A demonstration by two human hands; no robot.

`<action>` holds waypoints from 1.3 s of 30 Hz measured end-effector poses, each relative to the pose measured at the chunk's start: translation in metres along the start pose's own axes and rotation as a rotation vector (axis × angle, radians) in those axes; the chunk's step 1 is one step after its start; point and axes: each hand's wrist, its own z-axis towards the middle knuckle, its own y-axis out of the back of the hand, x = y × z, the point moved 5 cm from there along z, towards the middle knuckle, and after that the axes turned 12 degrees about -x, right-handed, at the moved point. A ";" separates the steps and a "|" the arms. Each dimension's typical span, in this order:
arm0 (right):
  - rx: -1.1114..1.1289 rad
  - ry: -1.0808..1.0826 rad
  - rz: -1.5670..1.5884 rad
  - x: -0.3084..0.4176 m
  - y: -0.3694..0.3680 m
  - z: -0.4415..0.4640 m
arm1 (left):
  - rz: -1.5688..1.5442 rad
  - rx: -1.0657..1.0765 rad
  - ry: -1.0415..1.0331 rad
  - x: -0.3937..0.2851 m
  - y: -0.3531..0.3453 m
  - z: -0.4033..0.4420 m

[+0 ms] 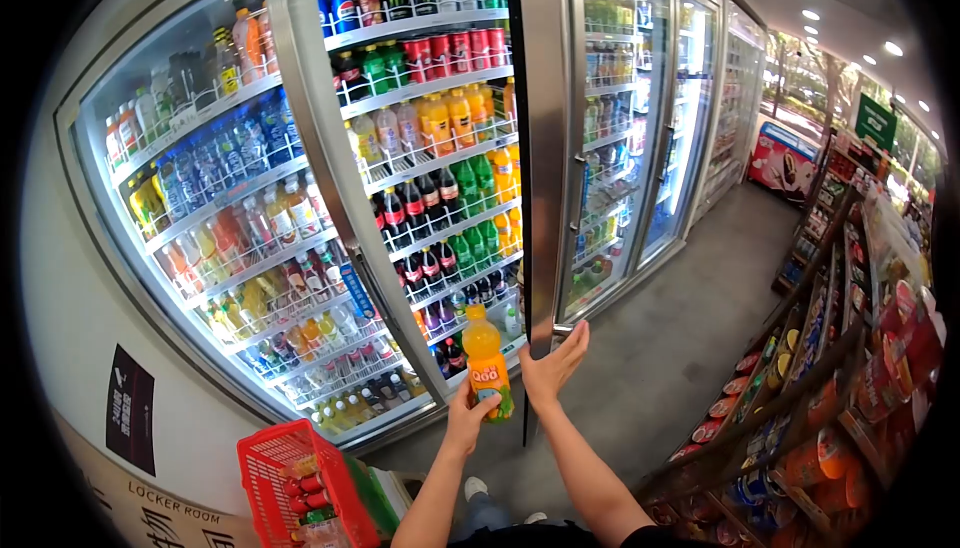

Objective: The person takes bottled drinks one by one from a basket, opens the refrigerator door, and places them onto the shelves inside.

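Observation:
My left hand [466, 420] is closed around the lower part of an orange juice bottle [484, 353] with an orange and green label, held upright in front of the cooler shelves. My right hand [553, 366] is at the edge of the open cooler door [545, 148], beside its handle, with the fingers stretched out and the palm against or very near the door; exact contact is hard to tell. Behind the bottle, shelves hold cola bottles [413, 203], green soda bottles [476, 180] and orange juice bottles [436, 125].
Lower left, a red shopping basket [262, 483] contains red-topped items and a green-labelled bottle. A closed glass cooler door [215, 188] is on the left, more coolers [612, 128] beyond the open door. Snack racks [800, 388] line the right side of the grey floor [660, 348].

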 end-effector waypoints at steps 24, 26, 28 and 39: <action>1.311 -0.315 0.839 0.046 -0.160 0.030 | 0.036 -0.140 -0.113 -0.043 -0.004 0.144; 1.294 -0.386 0.915 0.040 -0.185 0.034 | 0.026 -0.100 -0.139 -0.049 -0.007 0.164; 1.297 -0.429 0.932 0.041 -0.195 0.041 | 0.093 -0.116 -0.097 -0.053 -0.012 0.174; 1.050 -0.413 0.879 -0.013 -0.226 0.076 | 0.154 0.198 -0.028 -0.050 -0.051 0.257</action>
